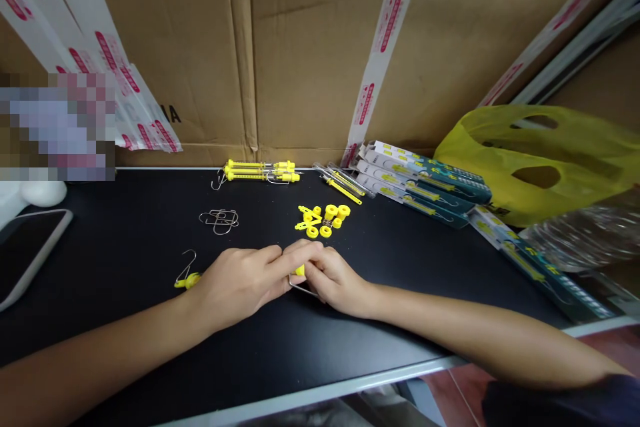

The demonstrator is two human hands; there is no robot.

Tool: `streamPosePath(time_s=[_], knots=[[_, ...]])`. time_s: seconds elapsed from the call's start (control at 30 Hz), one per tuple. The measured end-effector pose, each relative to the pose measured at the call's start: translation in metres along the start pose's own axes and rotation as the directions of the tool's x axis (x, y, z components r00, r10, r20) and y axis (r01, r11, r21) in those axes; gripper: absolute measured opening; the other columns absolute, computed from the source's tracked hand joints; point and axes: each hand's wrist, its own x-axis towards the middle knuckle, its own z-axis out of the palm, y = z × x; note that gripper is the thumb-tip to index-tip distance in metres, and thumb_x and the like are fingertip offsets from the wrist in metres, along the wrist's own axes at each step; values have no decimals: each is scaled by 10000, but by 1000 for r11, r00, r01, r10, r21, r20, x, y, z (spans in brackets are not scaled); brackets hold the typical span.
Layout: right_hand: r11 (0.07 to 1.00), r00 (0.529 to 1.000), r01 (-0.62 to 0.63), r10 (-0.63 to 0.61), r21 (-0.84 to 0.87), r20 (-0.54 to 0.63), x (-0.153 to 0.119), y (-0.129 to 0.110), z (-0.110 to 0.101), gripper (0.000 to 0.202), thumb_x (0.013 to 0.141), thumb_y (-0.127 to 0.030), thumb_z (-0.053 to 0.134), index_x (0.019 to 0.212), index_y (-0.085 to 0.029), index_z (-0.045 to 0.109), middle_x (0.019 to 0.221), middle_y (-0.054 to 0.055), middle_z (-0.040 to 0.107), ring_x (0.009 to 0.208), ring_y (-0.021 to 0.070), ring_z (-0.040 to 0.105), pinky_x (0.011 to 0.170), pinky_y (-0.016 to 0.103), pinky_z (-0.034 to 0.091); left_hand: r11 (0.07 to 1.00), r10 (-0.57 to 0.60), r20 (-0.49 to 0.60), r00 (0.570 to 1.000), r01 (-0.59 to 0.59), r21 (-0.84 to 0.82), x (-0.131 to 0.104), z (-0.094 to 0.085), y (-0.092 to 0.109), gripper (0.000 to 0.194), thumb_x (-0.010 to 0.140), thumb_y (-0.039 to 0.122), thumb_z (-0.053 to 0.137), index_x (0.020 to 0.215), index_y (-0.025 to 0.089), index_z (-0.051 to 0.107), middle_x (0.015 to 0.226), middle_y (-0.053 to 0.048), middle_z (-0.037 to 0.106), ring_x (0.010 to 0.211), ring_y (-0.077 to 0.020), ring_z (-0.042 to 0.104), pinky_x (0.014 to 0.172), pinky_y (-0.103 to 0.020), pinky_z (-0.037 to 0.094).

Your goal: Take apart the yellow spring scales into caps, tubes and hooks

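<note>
Bare forearms stretch over the near edge of the table, bringing the left hand point(240, 280) and right hand point(337, 280) together. Between them sits a yellow piece point(300, 271): the left fingers curl closed around it, the right fingers pinch its exposed end, and a bent wire point(303, 288) juts just below. Most of the piece is hidden by the hands. Beside the left wrist shows a yellow end with a hook point(187, 280); whether it joins the held piece cannot be told.

Black and smooth, the table point(375, 340) carries loose yellow parts point(330, 212) just beyond the hands, wire hooks point(219, 221) to their left, and yellow tubes point(260, 171) farther back. Printed boxes point(415, 177) and a yellow bag point(465, 160) occupy the right; taped cardboard point(310, 67) stands behind.
</note>
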Motion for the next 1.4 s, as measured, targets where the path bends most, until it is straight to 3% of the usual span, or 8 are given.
streamPosePath(time_s=[0.23, 0.3, 0.4, 0.47, 0.63, 0.83, 1.03, 1.4], knots=[[972, 992, -123, 115, 203, 50, -2, -6, 2, 283, 971, -418, 337, 944, -177, 483, 702, -38, 451, 385, 27, 377, 336, 145, 326, 999, 26, -70, 997, -24, 30, -1, 1, 1, 368, 990, 301, 246, 1326, 310, 395, 695, 39, 539, 548, -91, 562, 492, -181, 385], [987, 999, -45, 43, 153, 16, -1, -4, 1, 282, 971, -406, 346, 940, -173, 502, 718, -22, 472, 473, 53, 448, 428, 162, 409, 999, 23, -64, 998, -21, 26, 0, 1, 1, 373, 988, 287, 248, 1332, 310, 391, 695, 39, 538, 545, -93, 562, 494, -185, 393], [994, 994, 108, -107, 17, -37, 2, -2, 0, 290, 972, -371, 354, 921, -160, 547, 831, 35, 545, 735, 120, 543, 690, 246, 487, 1000, 22, -69, 997, -23, -8, 1, 1, 1, 373, 985, 293, 277, 1345, 312, 373, 714, 38, 552, 574, -94, 577, 509, -182, 404], [995, 993, 103, -103, -1, -50, 3, -2, 0, 300, 976, -362, 341, 930, -157, 556, 879, 53, 559, 808, 139, 544, 753, 278, 481, 999, 10, -74, 997, -12, -39, 2, 1, 0, 366, 982, 310, 301, 1339, 310, 385, 708, 42, 558, 578, -92, 581, 509, -176, 403], [998, 999, 37, -35, 58, -31, 1, -4, 0, 304, 975, -382, 339, 929, -161, 543, 805, 35, 523, 734, 126, 538, 640, 242, 479, 989, -6, -34, 999, 1, -145, 4, -2, -2, 358, 978, 323, 324, 1328, 323, 399, 740, 45, 596, 600, -86, 594, 527, -161, 407], [991, 991, 136, -136, 12, 7, 0, -4, 0, 300, 982, -356, 332, 909, -157, 545, 866, 50, 555, 791, 128, 543, 733, 252, 462, 991, 100, 54, 993, -95, -99, 2, -7, -7, 354, 971, 308, 338, 1317, 312, 412, 757, 36, 584, 614, -100, 578, 530, -176, 406], [990, 986, 135, -130, -38, 102, -1, -1, -5, 308, 989, -335, 308, 965, -151, 554, 870, 53, 581, 769, 126, 561, 728, 249, 467, 987, 147, 112, 983, -138, -77, 2, -8, -11, 413, 960, 286, 374, 1368, 339, 338, 734, 49, 554, 596, -86, 542, 544, -162, 395], [973, 963, 214, -196, -84, 183, -1, -1, -11, 223, 976, -217, 333, 972, -150, 546, 886, 41, 607, 765, 97, 583, 698, 195, 459, 972, 201, 105, 974, -186, -141, 0, -8, -13, 414, 973, 288, 338, 1383, 337, 318, 749, 43, 565, 590, -95, 543, 555, -174, 403]])
